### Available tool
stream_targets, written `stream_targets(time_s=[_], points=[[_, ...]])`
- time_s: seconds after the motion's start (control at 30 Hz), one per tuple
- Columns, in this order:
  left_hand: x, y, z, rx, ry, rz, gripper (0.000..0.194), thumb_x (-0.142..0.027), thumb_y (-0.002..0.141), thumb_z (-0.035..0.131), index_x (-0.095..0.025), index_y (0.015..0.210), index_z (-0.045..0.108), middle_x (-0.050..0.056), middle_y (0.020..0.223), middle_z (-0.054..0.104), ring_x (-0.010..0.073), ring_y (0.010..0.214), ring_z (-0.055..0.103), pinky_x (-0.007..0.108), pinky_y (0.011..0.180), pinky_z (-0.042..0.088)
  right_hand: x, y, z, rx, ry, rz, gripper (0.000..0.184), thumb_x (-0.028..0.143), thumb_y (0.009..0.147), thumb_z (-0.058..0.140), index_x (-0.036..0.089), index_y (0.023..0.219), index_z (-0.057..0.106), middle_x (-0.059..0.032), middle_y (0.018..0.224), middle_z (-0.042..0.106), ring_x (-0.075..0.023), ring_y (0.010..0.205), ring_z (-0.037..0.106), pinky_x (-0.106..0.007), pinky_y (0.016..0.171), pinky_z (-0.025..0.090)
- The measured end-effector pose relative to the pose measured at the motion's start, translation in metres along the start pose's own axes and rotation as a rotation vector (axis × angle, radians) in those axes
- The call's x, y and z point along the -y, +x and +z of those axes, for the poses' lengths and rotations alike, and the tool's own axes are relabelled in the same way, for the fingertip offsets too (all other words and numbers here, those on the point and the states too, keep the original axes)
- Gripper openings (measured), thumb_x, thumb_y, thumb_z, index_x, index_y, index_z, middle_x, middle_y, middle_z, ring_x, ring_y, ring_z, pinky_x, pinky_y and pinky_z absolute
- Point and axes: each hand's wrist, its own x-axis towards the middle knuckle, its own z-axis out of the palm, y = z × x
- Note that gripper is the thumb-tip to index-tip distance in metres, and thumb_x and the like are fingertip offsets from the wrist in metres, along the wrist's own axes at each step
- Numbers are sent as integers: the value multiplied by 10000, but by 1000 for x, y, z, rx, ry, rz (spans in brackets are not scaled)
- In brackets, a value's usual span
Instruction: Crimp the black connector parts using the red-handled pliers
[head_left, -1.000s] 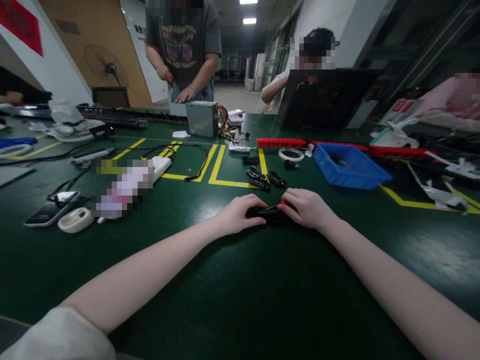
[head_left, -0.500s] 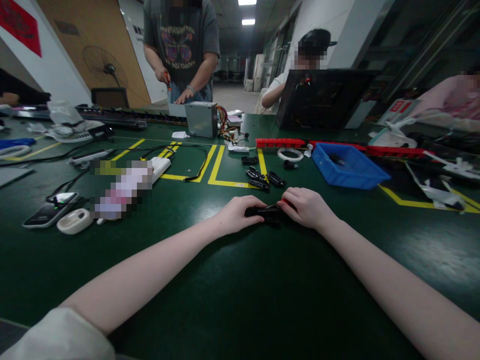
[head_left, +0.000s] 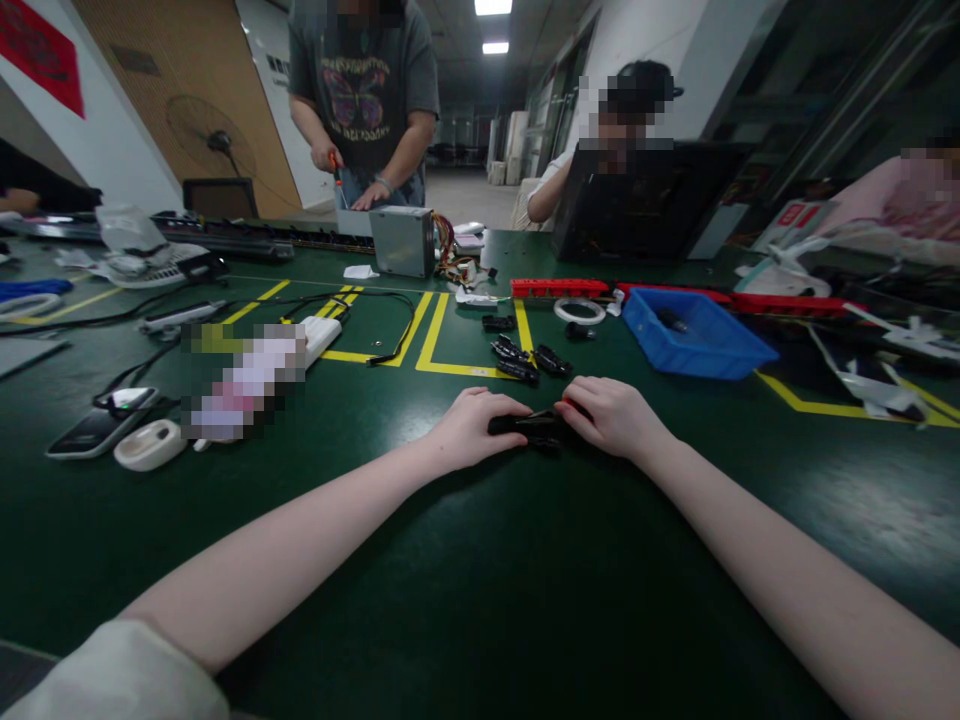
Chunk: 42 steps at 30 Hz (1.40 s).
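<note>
My left hand (head_left: 480,430) is closed around the left end of a dark black part (head_left: 541,440), thumb in front and fingers behind. The part is low over the table and its exact kind is hard to make out. My right hand (head_left: 607,415) pinches a thing with a red end (head_left: 568,404) against the right side of the part; most of it is hidden by the fingers. A thin dark sliver shows between the two hands. Just beyond them lie several small black parts (head_left: 514,352), with one more black piece (head_left: 551,360) on their right.
A blue bin (head_left: 697,335) stands right of the black parts, before red strips (head_left: 559,287) and a white ring (head_left: 579,311). A metal power supply (head_left: 403,241) sits farther back, where a person holds a screwdriver (head_left: 337,178). On the left are a power strip (head_left: 322,335) and cables.
Both hands stay in nearly the same place, still on the black part. Across the table, the seated person's head and arm have shifted a little.
</note>
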Motion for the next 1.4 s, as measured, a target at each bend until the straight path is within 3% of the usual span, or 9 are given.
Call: stream_targets(time_s=[0.17, 0.33, 0.73, 1.4], points=[[-1, 0, 0, -7, 23, -15, 297, -297, 846, 714, -199, 1121, 660, 16, 1132, 718, 202, 1049, 649, 442, 1085, 318, 0, 0, 0, -3, -11, -8, 347, 373, 977, 375, 177, 782, 585, -75, 754, 617, -178, 679, 548, -306, 634, 358], [-3, 0, -2, -1, 57, 5, 282, -303, 851, 708, -186, 1104, 670, 29, 1085, 725, 206, 970, 655, 393, 960, 422, 1, 1, -1, -14, -18, -13, 332, 379, 969, 398, 172, 793, 587, -76, 763, 618, -178, 681, 551, -307, 636, 366], [-4, 1, -2, 0, 60, 45, 247, -292, 865, 685, -162, 1075, 678, 48, 1026, 716, 202, 937, 651, 320, 839, 476, 1, -1, -1, -90, -30, 13, 306, 334, 967, 389, 182, 793, 590, -75, 783, 623, -178, 693, 530, -313, 649, 357], [-3, 0, -3, 19, 18, 40, 254, -258, 871, 678, -175, 1110, 663, 51, 1088, 703, 203, 986, 639, 334, 886, 478, 3, 0, -1, -54, -19, 6, 347, 338, 969, 364, 186, 751, 587, -61, 729, 604, -159, 623, 500, -307, 613, 338]])
